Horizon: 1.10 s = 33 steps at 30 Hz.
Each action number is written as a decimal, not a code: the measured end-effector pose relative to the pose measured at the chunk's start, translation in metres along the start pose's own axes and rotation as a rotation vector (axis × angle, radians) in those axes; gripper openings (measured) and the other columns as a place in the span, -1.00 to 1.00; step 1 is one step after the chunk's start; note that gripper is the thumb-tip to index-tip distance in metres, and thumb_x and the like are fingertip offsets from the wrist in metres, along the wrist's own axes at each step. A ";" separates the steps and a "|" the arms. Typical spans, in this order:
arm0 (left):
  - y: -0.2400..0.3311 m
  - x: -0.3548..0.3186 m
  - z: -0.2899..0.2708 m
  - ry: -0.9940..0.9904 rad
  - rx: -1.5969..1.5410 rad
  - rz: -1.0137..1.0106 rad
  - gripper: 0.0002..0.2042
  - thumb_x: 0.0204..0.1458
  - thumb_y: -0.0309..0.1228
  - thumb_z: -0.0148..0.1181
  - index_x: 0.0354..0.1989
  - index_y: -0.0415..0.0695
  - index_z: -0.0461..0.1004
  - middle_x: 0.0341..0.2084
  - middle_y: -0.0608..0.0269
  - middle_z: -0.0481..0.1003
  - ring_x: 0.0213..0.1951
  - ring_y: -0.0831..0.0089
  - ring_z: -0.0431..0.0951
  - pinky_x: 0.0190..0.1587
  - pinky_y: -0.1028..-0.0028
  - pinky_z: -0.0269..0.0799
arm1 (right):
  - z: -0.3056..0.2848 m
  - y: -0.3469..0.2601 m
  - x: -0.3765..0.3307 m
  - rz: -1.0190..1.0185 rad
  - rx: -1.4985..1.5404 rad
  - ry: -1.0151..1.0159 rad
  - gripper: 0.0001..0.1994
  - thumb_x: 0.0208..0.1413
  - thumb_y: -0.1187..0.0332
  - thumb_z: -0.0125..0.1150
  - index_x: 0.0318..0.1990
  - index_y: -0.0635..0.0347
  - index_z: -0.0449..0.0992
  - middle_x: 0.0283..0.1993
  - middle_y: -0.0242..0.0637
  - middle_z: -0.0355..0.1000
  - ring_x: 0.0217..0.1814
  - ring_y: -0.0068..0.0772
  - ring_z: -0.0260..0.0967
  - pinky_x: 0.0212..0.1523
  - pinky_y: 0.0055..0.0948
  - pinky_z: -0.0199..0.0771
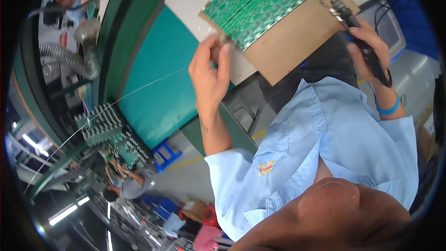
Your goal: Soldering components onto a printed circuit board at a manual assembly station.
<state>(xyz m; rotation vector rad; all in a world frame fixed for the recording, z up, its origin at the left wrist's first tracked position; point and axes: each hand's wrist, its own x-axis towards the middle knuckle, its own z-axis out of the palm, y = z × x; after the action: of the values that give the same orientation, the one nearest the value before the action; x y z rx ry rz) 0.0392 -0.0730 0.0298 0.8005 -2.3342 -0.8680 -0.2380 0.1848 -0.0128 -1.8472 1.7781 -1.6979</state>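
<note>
A panel of green circuit boards [260, 7] lies on a brown sheet of board [292, 39] in front of me. My right hand [371, 49] is wrapped round the black handle of a soldering iron [346, 16]; two thin metal prongs reach from its front over the panel's right part. At the panel's near left corner, my left hand [211, 67] is closed, thumb and fingers brought together and slightly blurred. A thin pale wire [153, 82] runs in a line from the lower left up to this hand, and its end is hidden by the fingers.
Under the brown sheet is a white surface [186, 2], beside a teal mat [160, 74]. A dark green curved frame [114, 32] borders the left. A rack of boards [111, 128] stands at lower left. Two other people [132, 186] work farther off.
</note>
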 end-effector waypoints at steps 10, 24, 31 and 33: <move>0.001 0.010 -0.001 -0.074 -0.013 0.037 -0.82 0.20 -0.63 0.33 -0.05 -0.24 0.64 -0.36 0.29 0.57 -0.42 0.46 0.45 -0.31 0.47 0.42 | 0.024 -0.057 0.022 0.219 0.099 -0.023 -0.55 0.34 0.29 0.35 0.23 0.44 0.52 0.04 0.09 0.66 -0.14 -0.10 0.61 -0.01 -0.30 0.63; -0.009 0.033 0.000 -0.176 0.024 0.287 -0.94 0.14 -0.60 0.39 -0.23 -0.23 0.67 -0.32 0.30 0.57 -0.37 0.48 0.48 -0.30 0.48 0.40 | 0.028 -0.070 0.043 0.102 -0.022 -0.216 -0.62 0.08 0.47 0.39 0.06 0.46 0.61 -0.10 0.06 0.64 -0.31 -0.20 0.51 -0.24 -0.38 0.57; -0.027 0.043 0.001 0.027 0.115 0.119 -0.90 0.35 -0.49 0.19 -0.07 -0.26 0.52 -0.07 0.19 0.65 -0.26 0.40 0.52 -0.21 0.43 0.46 | 0.037 -0.052 0.032 0.084 0.098 -0.087 -0.61 0.19 0.47 0.46 0.15 0.39 0.58 -0.12 -0.02 0.63 -0.28 -0.18 0.55 -0.23 -0.36 0.59; -0.035 0.046 0.000 0.084 0.140 0.090 -0.87 0.41 -0.45 0.11 -0.03 -0.26 0.47 0.04 0.14 0.67 -0.21 0.37 0.54 -0.17 0.41 0.49 | 0.038 -0.044 0.019 0.126 0.242 -0.067 -0.61 0.20 0.48 0.47 0.16 0.35 0.58 -0.09 -0.02 0.64 -0.28 -0.18 0.56 -0.24 -0.36 0.59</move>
<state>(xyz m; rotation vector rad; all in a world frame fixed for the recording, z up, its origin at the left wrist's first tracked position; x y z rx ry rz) 0.0194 -0.1258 0.0172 0.7672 -2.3565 -0.6262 -0.1875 0.1630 0.0144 -1.6372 1.5501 -1.6970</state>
